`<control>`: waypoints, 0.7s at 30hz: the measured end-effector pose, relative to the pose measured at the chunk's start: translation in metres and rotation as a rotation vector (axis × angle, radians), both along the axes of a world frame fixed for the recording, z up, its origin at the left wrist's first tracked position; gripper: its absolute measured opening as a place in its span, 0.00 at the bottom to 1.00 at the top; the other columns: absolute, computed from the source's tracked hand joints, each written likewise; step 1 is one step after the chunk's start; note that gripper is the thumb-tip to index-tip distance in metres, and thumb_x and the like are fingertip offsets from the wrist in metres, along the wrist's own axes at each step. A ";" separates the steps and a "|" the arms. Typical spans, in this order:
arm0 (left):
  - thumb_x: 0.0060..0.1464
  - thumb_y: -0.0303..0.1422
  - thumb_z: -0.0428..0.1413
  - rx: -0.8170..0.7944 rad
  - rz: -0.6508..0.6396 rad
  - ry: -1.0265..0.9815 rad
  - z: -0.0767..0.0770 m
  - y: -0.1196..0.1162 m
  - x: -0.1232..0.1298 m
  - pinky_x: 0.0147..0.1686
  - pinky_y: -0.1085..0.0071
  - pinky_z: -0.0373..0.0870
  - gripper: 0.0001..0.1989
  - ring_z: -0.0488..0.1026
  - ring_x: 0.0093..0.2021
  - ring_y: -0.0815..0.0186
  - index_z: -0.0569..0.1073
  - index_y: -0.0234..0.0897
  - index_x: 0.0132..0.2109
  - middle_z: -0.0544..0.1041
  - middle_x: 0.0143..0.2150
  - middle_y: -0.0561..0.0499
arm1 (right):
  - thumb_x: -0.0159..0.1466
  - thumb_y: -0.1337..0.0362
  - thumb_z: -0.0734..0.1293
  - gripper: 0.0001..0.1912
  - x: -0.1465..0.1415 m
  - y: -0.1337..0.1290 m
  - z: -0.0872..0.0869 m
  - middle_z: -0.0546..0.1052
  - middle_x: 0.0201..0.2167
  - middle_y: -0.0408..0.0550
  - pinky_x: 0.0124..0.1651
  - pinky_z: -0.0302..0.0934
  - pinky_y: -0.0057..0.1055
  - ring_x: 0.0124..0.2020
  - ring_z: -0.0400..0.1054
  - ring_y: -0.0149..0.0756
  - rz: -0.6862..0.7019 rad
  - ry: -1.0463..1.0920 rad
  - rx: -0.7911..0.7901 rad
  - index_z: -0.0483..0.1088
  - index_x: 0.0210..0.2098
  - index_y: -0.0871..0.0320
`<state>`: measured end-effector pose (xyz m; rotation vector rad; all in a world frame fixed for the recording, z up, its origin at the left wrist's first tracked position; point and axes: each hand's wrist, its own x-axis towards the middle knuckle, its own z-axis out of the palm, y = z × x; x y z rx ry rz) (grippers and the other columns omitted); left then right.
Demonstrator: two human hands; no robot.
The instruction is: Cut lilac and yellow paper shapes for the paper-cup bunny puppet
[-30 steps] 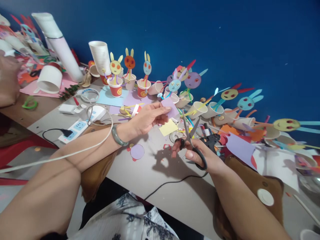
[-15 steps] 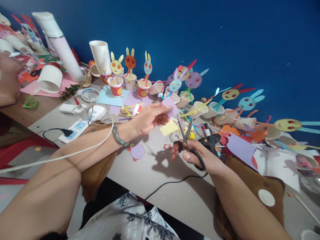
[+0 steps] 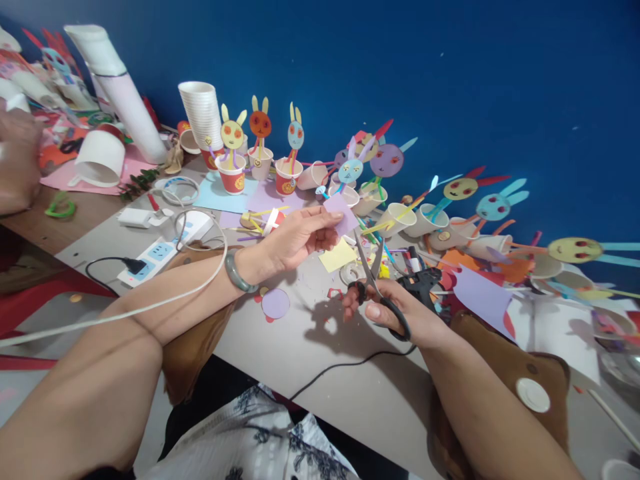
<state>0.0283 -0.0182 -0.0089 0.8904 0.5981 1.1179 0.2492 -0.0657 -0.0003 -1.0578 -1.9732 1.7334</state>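
My left hand (image 3: 303,238) pinches a purple paper piece (image 3: 343,204) between thumb and fingers, holding it up over the surface (image 3: 280,347). At five o'clock from that piece, my right hand (image 3: 403,305) has its fingers and thumb in the handles of the scissors (image 3: 371,279), spread enough to part the blades. The blades point roughly toward twelve o'clock, one tip just beside the paper's lower corner; whether it touches, I cannot tell. I take the step in hand to be trimming this piece, with the cut itself not yet begun as far as I can see. The next move, I judge, calls for the paper's edge to sit between the blades, the left pinch kept firm and clear of them.

Farther out, a yellow paper square (image 3: 339,255) lies below the purple piece at six o'clock, and a purple disc (image 3: 275,303) between seven and eight. A black tool (image 3: 425,283) lies near four o'clock. At twelve stands a blue rabbit face (image 3: 350,171) in a cup; toward ten, a red cup (image 3: 231,180) bearing a yellow one, then a stack of white cups (image 3: 200,113). Well apart, between nine and ten, is another person's hand (image 3: 17,153).
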 end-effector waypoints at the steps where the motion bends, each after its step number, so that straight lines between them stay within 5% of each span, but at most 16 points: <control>1: 0.53 0.38 0.64 0.000 -0.002 -0.006 0.000 0.000 0.000 0.29 0.75 0.65 0.14 0.71 0.25 0.74 0.70 0.34 0.31 0.72 0.23 0.55 | 0.56 0.36 0.70 0.31 0.000 0.000 0.000 0.81 0.30 0.52 0.41 0.65 0.35 0.38 0.77 0.45 0.000 0.001 0.001 0.73 0.35 0.60; 21: 0.52 0.38 0.64 -0.017 -0.001 -0.025 -0.001 0.000 0.000 0.28 0.75 0.65 0.13 0.70 0.24 0.74 0.70 0.34 0.31 0.72 0.23 0.56 | 0.56 0.36 0.70 0.30 0.000 0.000 0.001 0.81 0.30 0.52 0.42 0.65 0.35 0.37 0.76 0.45 -0.003 -0.017 0.020 0.73 0.35 0.59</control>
